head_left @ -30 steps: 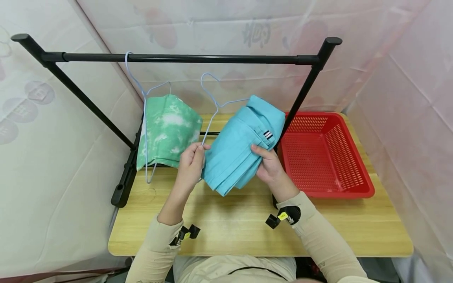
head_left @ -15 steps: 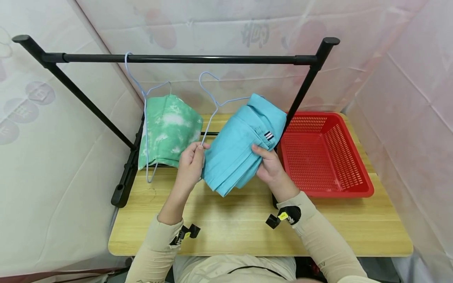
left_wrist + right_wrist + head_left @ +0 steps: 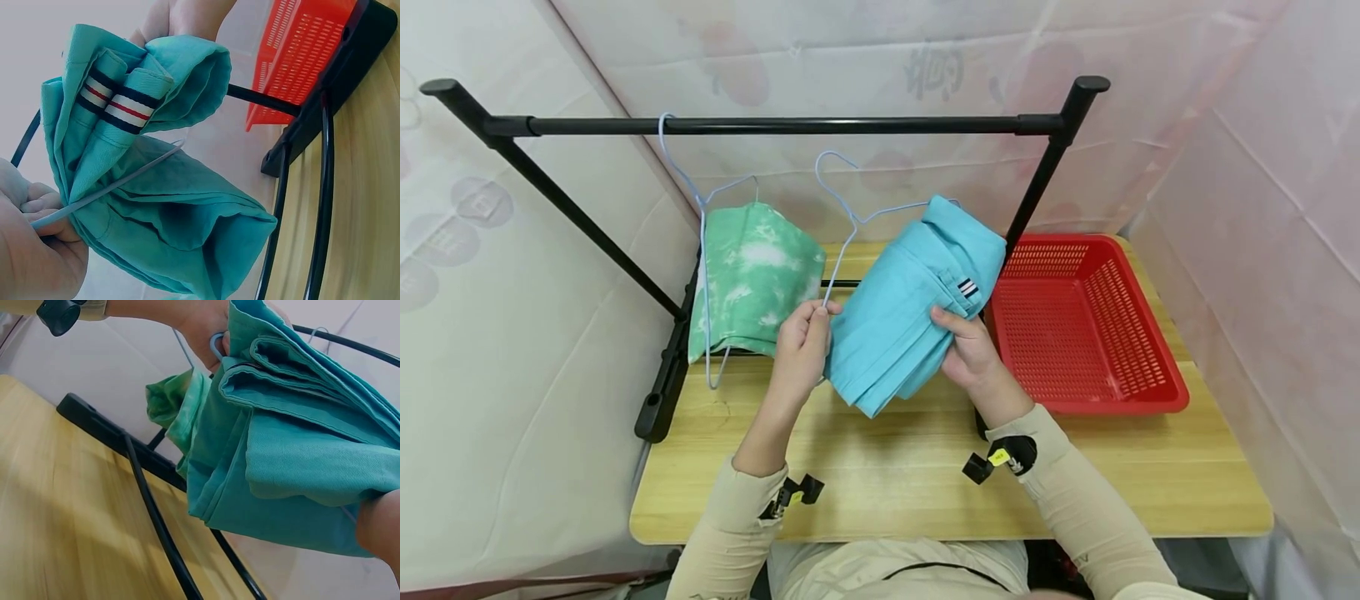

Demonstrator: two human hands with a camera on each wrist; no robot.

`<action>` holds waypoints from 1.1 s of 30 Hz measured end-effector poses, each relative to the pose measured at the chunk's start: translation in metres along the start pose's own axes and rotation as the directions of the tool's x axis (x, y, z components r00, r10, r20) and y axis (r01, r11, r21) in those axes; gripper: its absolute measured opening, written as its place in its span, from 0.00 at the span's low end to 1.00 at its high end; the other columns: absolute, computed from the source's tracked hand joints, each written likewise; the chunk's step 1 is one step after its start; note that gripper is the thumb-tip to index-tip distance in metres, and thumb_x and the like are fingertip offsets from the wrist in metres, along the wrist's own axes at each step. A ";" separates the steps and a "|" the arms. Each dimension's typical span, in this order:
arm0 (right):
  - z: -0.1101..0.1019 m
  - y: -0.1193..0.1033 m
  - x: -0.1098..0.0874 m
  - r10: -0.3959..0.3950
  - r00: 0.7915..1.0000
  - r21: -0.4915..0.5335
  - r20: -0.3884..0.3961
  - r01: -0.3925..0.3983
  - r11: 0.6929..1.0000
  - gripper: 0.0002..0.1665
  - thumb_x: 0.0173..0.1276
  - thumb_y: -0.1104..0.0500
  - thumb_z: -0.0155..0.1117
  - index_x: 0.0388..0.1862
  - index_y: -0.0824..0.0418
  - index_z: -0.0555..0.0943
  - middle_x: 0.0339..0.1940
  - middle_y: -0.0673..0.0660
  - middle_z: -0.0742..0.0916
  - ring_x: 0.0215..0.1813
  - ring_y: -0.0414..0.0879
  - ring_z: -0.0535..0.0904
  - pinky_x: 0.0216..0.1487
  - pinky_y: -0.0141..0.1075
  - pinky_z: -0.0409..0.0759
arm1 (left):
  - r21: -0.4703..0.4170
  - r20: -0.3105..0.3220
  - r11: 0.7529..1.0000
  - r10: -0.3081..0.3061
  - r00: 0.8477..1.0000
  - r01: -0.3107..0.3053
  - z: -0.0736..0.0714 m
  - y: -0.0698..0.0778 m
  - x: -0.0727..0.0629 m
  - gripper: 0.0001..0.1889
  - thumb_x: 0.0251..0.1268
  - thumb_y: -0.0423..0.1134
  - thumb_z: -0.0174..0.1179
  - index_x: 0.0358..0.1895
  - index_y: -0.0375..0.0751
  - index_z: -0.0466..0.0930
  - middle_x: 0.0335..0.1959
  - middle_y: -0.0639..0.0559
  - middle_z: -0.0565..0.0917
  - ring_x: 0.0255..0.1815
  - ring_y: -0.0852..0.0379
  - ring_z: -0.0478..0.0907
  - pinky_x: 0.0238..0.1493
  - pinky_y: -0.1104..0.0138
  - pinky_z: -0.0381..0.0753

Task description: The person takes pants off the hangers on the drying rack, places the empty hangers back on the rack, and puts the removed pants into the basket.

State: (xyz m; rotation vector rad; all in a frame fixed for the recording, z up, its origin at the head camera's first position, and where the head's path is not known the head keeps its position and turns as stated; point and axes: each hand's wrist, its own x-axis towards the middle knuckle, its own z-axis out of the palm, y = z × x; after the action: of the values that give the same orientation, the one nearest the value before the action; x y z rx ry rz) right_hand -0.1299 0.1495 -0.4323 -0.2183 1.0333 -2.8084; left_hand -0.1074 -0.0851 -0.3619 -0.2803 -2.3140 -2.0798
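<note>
My left hand (image 3: 801, 346) pinches one side of a light blue wire hanger (image 3: 850, 218), whose hook stands free below the rack's bar. Folded turquoise pants (image 3: 917, 300), with a small striped tab, lie over the hanger. My right hand (image 3: 973, 358) grips their right side, thumb on top and fingers hidden behind the cloth. In the left wrist view, the hanger wire (image 3: 119, 182) crosses the pants (image 3: 156, 162) beside my left hand (image 3: 37, 237). Open folds of the pants (image 3: 300, 469) face the right wrist camera, with part of my right hand (image 3: 382, 528) at the edge.
On the black rack's bar (image 3: 790, 125), another blue hanger (image 3: 703, 250) carries a green and white tie-dye cloth (image 3: 763, 279) at the left. A red plastic basket (image 3: 1157, 408) stands right of the rack on the wooden table (image 3: 917, 500). Pale curtains surround it.
The rack and basket have shifted slightly left in the head view. Both hands keep their holds on the hanger and pants, nearly still.
</note>
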 end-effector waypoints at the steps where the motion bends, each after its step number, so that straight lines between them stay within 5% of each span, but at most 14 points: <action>1: 0.000 0.000 0.000 0.000 1.000 -0.003 0.002 0.000 1.000 0.26 0.74 0.71 0.49 0.66 0.52 0.67 0.60 0.48 0.79 0.62 0.41 0.76 0.68 0.33 0.70 | -0.001 0.001 1.000 0.002 1.000 -0.002 0.000 0.000 0.000 0.16 0.81 0.31 0.39 0.50 0.20 0.75 0.14 0.54 0.64 0.14 0.62 0.59 0.18 0.71 0.59; 6: 0.000 0.000 -0.001 -0.003 1.000 -0.016 0.015 0.003 1.000 0.26 0.75 0.71 0.48 0.66 0.52 0.67 0.60 0.48 0.78 0.62 0.41 0.75 0.68 0.34 0.69 | 0.000 0.001 1.000 -0.007 1.000 0.007 0.000 -0.001 0.001 0.17 0.81 0.30 0.38 0.51 0.19 0.74 0.14 0.54 0.64 0.13 0.63 0.59 0.18 0.72 0.59; 13: 0.000 0.001 -0.002 0.002 0.999 -0.027 0.043 -0.001 1.000 0.25 0.75 0.72 0.49 0.65 0.52 0.67 0.60 0.48 0.78 0.62 0.42 0.75 0.68 0.34 0.69 | -0.016 -0.017 1.000 -0.003 1.000 0.003 -0.003 -0.031 0.008 0.18 0.82 0.35 0.39 0.53 0.24 0.76 0.15 0.53 0.64 0.13 0.61 0.58 0.17 0.71 0.58; 19: -0.002 0.003 -0.003 -0.007 0.999 -0.032 0.054 0.009 0.999 0.26 0.73 0.71 0.52 0.65 0.50 0.68 0.61 0.48 0.78 0.63 0.41 0.75 0.69 0.34 0.68 | -0.030 -0.031 0.999 0.017 0.999 -0.018 -0.003 -0.034 0.008 0.18 0.82 0.38 0.41 0.51 0.27 0.78 0.14 0.54 0.64 0.13 0.61 0.58 0.16 0.71 0.58; 33: 0.000 0.002 -0.005 -0.022 0.994 -0.061 0.108 0.029 0.998 0.31 0.71 0.74 0.51 0.67 0.49 0.67 0.63 0.48 0.77 0.64 0.42 0.74 0.69 0.35 0.69 | -0.027 -0.025 0.999 -0.018 1.000 0.017 -0.003 -0.003 -0.001 0.16 0.80 0.30 0.40 0.50 0.19 0.75 0.13 0.57 0.63 0.13 0.65 0.58 0.17 0.73 0.58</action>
State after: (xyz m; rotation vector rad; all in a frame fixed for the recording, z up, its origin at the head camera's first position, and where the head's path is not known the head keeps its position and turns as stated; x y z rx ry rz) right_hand -0.1247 0.1490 -0.4344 -0.3876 1.1022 -2.7548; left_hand -0.1071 -0.0885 -0.3650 -0.2337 -2.2839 -2.1109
